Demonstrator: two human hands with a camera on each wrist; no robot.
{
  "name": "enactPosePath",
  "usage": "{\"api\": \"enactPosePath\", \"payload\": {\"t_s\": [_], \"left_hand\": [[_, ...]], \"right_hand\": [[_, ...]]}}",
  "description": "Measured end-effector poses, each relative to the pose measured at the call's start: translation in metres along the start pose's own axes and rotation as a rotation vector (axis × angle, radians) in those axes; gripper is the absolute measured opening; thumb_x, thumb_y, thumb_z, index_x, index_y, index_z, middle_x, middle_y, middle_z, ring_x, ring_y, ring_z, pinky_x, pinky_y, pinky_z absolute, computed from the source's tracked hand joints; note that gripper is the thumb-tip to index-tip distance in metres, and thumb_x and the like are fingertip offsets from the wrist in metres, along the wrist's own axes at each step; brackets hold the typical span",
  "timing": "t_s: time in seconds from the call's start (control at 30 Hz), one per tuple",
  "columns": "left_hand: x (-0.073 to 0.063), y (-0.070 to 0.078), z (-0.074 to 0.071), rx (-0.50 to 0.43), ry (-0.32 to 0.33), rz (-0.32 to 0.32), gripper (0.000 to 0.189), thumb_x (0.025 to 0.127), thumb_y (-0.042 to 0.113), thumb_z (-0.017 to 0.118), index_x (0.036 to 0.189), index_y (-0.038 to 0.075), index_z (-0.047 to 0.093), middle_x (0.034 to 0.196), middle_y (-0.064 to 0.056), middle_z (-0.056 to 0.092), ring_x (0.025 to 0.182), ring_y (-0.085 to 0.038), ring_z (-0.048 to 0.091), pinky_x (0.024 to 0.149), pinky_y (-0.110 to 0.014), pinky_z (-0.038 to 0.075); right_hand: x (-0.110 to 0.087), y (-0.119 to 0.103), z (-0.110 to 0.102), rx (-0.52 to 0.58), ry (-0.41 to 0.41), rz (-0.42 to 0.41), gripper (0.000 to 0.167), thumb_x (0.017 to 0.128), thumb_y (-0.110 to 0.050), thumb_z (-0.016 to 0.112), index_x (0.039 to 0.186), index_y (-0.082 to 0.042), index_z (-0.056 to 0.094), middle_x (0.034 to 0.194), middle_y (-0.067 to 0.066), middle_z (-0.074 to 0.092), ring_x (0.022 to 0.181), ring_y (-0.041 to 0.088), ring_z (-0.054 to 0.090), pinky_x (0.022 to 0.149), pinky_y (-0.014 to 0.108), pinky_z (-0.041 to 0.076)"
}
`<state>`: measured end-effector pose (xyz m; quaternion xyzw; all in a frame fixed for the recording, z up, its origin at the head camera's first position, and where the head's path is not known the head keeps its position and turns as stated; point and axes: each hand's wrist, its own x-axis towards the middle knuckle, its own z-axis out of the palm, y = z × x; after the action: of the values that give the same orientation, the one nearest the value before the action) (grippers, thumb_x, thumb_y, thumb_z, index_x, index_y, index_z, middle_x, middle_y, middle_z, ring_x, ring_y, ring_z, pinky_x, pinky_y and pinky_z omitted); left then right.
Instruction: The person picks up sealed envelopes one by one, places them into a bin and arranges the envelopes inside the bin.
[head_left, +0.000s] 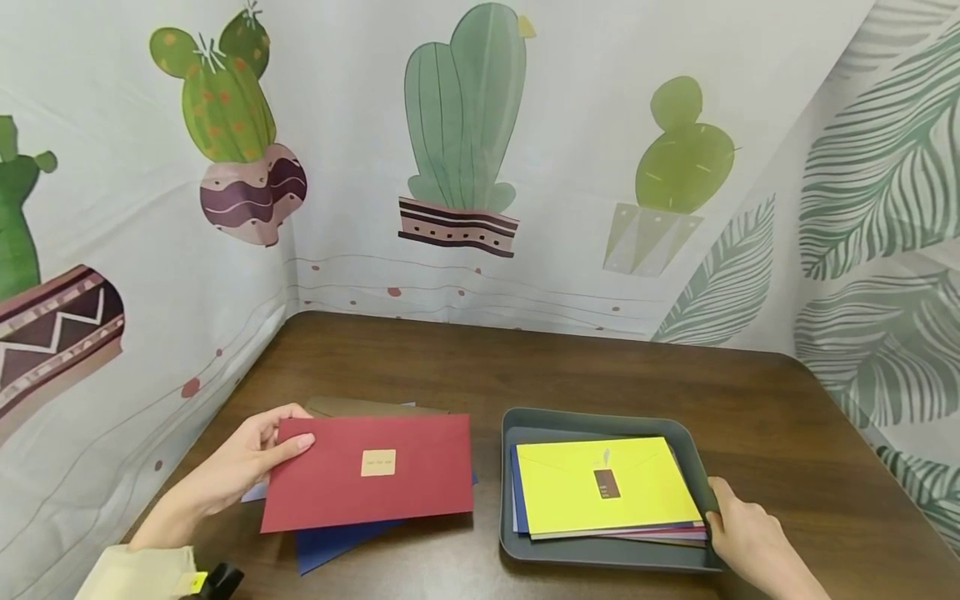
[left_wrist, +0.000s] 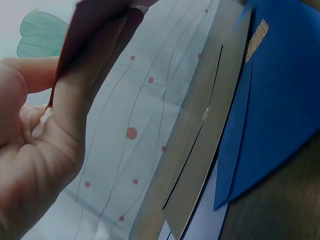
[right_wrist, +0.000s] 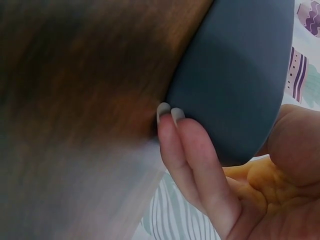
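Note:
My left hand point(head_left: 236, 462) pinches a red envelope point(head_left: 420, 475) by its upper left corner, thumb on the front face. The envelope carries a small cream label and is raised over a pile at the left. In that pile lie a blue envelope point(left_wrist: 285, 85) and a brown envelope point(left_wrist: 200, 165), with a pale lilac one point(left_wrist: 207, 210) partly covered. My right hand point(head_left: 757, 533) grips the right side of a dark grey tray point(head_left: 517, 558); in the right wrist view, fingertips press the outer wall. On top of the tray's stack lies a yellow envelope point(head_left: 562, 492) with a dark label.
Under the yellow envelope, edges of several other envelopes show, among them a blue one point(head_left: 519, 500). Everything stands on a dark brown wooden table point(head_left: 480, 358). A white curtain point(head_left: 345, 167) printed with cacti and leaves hangs along the table's back and sides.

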<state>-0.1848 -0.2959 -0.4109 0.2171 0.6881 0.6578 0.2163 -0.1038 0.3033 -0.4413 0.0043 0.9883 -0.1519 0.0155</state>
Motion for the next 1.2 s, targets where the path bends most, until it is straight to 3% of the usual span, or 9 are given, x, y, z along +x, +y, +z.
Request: {"api": "enactPosePath", "payload": {"t_s": [0.4,0.9,1.2], "left_hand": [[0.011,0.005,0.016,0.022,0.052,-0.008,0.009,0.101,0.006,0.046,0.107,0.01,0.051,0.094,-0.003,0.071,0.075,-0.019,0.071,0.064,-0.044,0.059],[0.023,0.011,0.033,-0.11,-0.042,0.009,0.012,0.102,0.004,0.041,0.108,0.01,0.051,0.101,-0.004,0.071,0.082,-0.018,0.072,0.068,-0.04,0.06],[0.029,0.011,0.04,-0.122,-0.078,-0.014,0.014,0.103,0.006,0.04,0.109,0.011,0.052,0.101,-0.005,0.072,0.082,-0.02,0.072,0.068,-0.042,0.059]], "right_hand": [[0.0,0.0,-0.002,0.005,-0.003,-0.001,0.041,0.087,-0.004,0.059,0.122,0.01,0.043,0.078,0.022,0.067,0.064,0.031,0.063,0.055,0.049,0.047],[0.001,-0.001,-0.002,0.006,-0.001,-0.004,0.041,0.086,-0.004,0.059,0.122,0.01,0.044,0.081,0.024,0.067,0.066,0.033,0.065,0.056,0.051,0.047],[0.001,0.0,-0.001,0.008,-0.01,0.005,0.042,0.086,-0.005,0.06,0.122,0.011,0.044,0.081,0.025,0.067,0.066,0.033,0.065,0.055,0.05,0.048]]}}
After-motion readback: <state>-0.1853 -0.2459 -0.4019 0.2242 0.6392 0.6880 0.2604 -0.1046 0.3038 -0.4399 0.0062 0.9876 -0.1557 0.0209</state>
